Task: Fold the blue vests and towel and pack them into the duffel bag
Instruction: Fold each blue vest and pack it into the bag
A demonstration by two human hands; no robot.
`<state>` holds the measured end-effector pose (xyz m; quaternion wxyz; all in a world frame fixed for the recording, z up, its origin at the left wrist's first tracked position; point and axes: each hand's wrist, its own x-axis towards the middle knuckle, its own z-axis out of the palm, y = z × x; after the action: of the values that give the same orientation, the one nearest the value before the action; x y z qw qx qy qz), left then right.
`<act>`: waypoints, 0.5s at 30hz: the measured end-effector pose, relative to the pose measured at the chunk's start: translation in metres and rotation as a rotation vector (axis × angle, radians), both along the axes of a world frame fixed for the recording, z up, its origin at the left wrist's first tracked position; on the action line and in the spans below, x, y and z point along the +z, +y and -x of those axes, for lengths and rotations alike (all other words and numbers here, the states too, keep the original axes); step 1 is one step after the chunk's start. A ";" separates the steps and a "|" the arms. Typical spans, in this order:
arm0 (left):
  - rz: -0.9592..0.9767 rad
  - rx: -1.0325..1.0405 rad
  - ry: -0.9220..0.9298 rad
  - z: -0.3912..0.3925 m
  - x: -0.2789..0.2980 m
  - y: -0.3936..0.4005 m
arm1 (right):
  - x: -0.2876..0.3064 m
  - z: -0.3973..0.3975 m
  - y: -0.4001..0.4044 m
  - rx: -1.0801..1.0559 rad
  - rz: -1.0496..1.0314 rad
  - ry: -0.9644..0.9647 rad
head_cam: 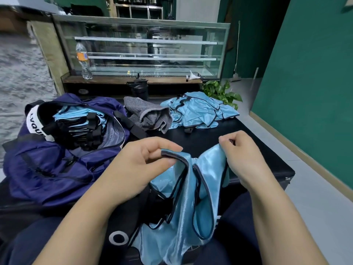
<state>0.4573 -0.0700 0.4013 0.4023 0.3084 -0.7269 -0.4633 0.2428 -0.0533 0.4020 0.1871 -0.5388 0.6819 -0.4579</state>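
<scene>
Head view: left hand [142, 165] and right hand [241, 159] each pinch shoulder strap of blue vest [183, 213], hanging over lap near open duffel bag [57, 150]. Risk: slippery cloth slides from pinch, fold goes crooked.

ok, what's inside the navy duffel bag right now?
The open navy fabric duffel bag holds a row of folded shiny light-blue vests with black trim, packed side by side. Whatever lies beneath them, and the bag's floor, is covered.

Bare forearms; dark navy trousers [34, 243].
</scene>
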 end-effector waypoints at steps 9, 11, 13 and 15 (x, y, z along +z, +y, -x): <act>0.691 0.205 -0.314 0.011 0.006 0.003 | 0.012 -0.008 0.005 -0.048 0.271 -0.168; 0.666 0.226 -0.296 0.019 0.004 0.007 | 0.017 -0.017 0.009 0.042 0.270 -0.285; 0.642 0.269 -0.238 0.024 0.001 0.008 | 0.021 -0.025 0.012 0.128 0.260 -0.386; 0.597 0.296 -0.163 0.026 0.000 0.006 | 0.022 -0.031 0.013 0.196 0.254 -0.458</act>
<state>0.4313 -0.0636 0.4012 0.4784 0.3154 -0.8074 -0.1406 0.2740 -0.0404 0.4244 0.3109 -0.5038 0.5034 -0.6293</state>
